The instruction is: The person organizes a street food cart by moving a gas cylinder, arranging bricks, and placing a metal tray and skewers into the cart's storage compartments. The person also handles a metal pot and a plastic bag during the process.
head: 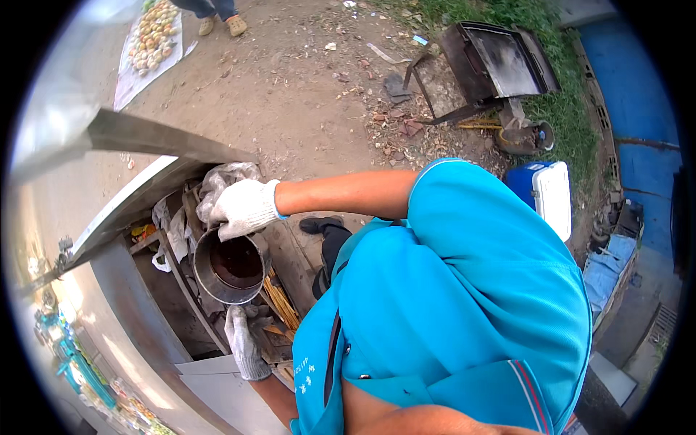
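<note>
A deep metal pot (231, 296) with dark reddish-brown liquid (236, 262) inside tilts over a wooden-framed stall or cart. My right hand (242, 209), in a white knitted glove, grips its rim at the upper side. On the opposite side my left hand (244, 342), in a greyer, soiled glove, holds the pot low by its edge; its fingertips are partly hidden. Crumpled clear plastic (217, 187) lies beside my right hand. A bundle of thin wooden sticks (281, 302) rests beside the pot, towards my body.
Wooden bars (185, 293) and a metal-edged panel (128, 209) flank the pot. Behind me stand a blue cooler with a white lid (553, 198) and a rusty metal box (492, 62) on a frame. A person's shoes (236, 25) stand beside a sheet of round produce (152, 41).
</note>
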The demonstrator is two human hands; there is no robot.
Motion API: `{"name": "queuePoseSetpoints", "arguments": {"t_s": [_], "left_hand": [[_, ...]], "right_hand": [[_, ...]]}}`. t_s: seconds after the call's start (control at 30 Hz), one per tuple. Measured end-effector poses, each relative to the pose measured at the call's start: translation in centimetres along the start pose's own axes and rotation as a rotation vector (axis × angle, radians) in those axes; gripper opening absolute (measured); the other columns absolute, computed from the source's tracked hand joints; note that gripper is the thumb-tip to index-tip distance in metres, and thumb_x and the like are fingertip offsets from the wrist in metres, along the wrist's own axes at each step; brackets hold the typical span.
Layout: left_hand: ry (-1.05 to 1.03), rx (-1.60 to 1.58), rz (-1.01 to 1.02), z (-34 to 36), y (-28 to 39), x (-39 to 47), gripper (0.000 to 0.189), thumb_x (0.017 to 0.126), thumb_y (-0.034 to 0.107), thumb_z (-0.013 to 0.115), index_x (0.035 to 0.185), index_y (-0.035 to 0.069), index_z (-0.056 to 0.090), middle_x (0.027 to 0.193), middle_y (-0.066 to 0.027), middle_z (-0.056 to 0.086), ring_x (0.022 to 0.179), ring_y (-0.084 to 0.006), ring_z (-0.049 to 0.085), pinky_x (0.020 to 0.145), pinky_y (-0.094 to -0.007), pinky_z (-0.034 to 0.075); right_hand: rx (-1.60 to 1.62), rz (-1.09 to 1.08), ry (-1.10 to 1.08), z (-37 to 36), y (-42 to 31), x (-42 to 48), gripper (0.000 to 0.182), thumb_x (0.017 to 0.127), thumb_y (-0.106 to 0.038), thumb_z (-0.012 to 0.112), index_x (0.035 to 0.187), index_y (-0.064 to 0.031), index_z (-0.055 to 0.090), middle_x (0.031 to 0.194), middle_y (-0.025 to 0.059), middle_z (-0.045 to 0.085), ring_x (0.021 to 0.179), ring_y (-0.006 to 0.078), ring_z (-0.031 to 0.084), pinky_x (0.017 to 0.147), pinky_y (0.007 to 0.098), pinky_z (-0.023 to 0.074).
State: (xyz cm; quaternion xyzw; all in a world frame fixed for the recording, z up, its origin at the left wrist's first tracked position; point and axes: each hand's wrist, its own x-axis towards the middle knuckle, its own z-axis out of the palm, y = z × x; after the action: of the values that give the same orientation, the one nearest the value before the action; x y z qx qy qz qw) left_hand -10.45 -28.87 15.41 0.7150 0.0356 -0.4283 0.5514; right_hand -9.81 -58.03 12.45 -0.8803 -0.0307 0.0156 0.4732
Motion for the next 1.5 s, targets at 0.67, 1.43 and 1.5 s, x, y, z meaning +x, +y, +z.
{"name": "queuePoseSetpoints", "arguments": {"t_s": [0.67, 1.43, 1.5], "left_hand": [[-0.582, 0.328, -0.107, 41.8, -12.3, 28.6, 0.032, 0.096, 0.03, 0.047, 0.092, -0.001, 0.054, 0.094, -0.013, 0.061, 0.076, -0.0197, 0.065, 0.064, -0.0314, 0.057], [-0.533, 0.141, -0.246, 57.0, -36.2, 36.0, 0.033, 0.095, 0.027, 0.052, 0.102, -0.005, 0.058, 0.087, -0.0095, 0.062, 0.078, -0.0148, 0.061, 0.069, -0.0292, 0.053], [-0.526, 0.106, -0.235, 57.4, -36.0, 36.3, 0.033, 0.095, 0.026, 0.051, 0.101, -0.005, 0.058, 0.087, -0.0092, 0.062, 0.079, -0.0147, 0.061, 0.07, -0.0294, 0.053]], "right_hand": [[0.594, 1.337, 1.491, -4.6, 49.3, -60.2, 0.036, 0.086, -0.031, 0.062, 0.105, 0.0003, 0.06, 0.077, 0.0089, 0.067, 0.055, 0.0202, 0.064, 0.049, 0.0335, 0.0523], [0.669, 1.269, 1.661, -8.2, 62.4, -65.8, 0.048, 0.086, -0.041, 0.058, 0.11, 0.0002, 0.064, 0.099, 0.0134, 0.067, 0.085, 0.0254, 0.061, 0.077, 0.0353, 0.0476], [0.641, 1.291, 1.651, -8.7, 61.7, -66.7, 0.048, 0.086, -0.041, 0.058, 0.11, 0.0003, 0.064, 0.098, 0.0135, 0.067, 0.085, 0.0254, 0.061, 0.077, 0.0353, 0.0477]]}}
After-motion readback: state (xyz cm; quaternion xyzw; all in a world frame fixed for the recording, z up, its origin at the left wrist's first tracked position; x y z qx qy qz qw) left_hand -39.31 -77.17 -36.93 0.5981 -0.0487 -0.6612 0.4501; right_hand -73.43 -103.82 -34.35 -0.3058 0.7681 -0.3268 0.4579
